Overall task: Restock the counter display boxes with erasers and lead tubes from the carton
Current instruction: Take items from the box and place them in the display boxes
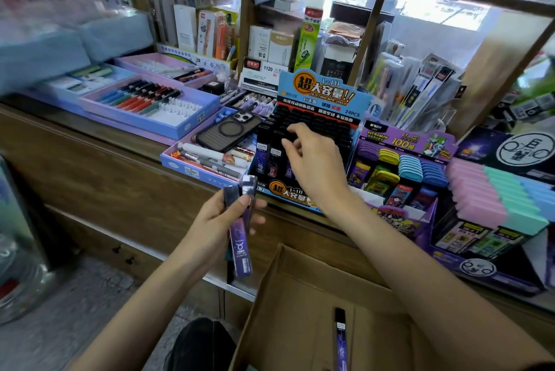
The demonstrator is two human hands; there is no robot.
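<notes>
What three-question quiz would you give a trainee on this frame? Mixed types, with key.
1. True or false: the left hand holds purple lead tubes.
2. Multiple choice: the right hand has its fingers at: A) the black caps in the blue display box; B) the pastel eraser rows; C) the phone in the tray.
3. Short answer: how many loose tubes are visible in the carton?

Key: 1 true; 2 A; 3 one.
</notes>
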